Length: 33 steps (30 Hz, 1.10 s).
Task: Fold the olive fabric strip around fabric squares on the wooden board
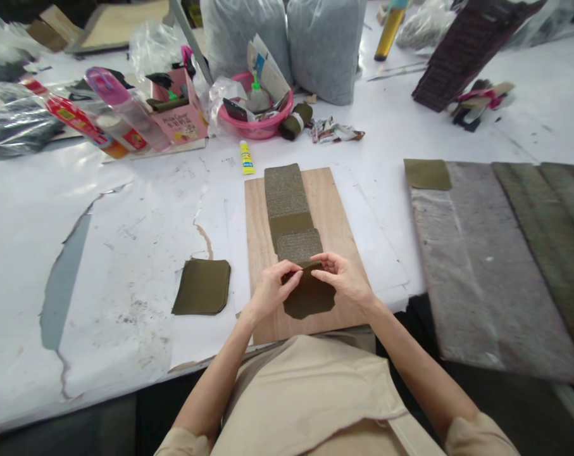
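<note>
No lettering can be read with certainty. The pink rectangular box (pixel 185 125) bears dark print on its front, too small to make out. The small yellow tube (pixel 247 159) carries blue marking, illegible. The label on the red plastic bottle (pixel 73 116) is blurred.

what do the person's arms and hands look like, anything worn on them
The left hand and right hand are bare, with no gloves, watch or bracelet showing. The forearms are uncovered up to beige cloth: a left sleeve and a right sleeve, both plain, without visible markings.
</note>
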Available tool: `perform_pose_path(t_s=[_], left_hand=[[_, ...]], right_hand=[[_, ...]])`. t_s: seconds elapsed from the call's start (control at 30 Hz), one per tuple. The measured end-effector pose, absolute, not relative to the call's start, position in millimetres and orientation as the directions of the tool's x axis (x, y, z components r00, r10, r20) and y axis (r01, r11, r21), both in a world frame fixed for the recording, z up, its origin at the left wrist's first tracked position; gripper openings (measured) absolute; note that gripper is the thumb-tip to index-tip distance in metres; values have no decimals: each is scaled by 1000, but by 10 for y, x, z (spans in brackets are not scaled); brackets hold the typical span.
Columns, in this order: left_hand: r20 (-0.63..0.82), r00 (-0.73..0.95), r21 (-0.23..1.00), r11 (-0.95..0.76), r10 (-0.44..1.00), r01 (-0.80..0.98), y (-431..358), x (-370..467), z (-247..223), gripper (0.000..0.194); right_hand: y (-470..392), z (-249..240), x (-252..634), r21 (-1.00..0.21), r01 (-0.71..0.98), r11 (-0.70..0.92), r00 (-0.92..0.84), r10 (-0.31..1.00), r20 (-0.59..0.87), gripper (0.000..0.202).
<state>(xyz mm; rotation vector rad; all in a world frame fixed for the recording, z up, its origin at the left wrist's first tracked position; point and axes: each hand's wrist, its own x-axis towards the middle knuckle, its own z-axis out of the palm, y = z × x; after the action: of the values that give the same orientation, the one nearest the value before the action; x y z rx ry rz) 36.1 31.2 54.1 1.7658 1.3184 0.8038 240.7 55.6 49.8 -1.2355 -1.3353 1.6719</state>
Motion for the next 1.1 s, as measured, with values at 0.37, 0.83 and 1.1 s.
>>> perform_pose_path(t_s=[0.37, 0.83, 1.1], left_hand=[[-83, 161, 956, 33, 984, 291, 193, 381, 537, 22], [-169, 110, 983, 159, 979, 97, 49, 203, 607, 21], [-123, 100, 991, 117, 987, 61, -44, 189, 608, 23]], right_hand=[[493, 663, 2252, -968, 213, -132, -239, 954, -183, 21], [348, 870, 2177, -937, 341, -73, -164, 977, -136, 25], [283, 826, 2182, -954, 294, -51, -127, 988, -92, 36]])
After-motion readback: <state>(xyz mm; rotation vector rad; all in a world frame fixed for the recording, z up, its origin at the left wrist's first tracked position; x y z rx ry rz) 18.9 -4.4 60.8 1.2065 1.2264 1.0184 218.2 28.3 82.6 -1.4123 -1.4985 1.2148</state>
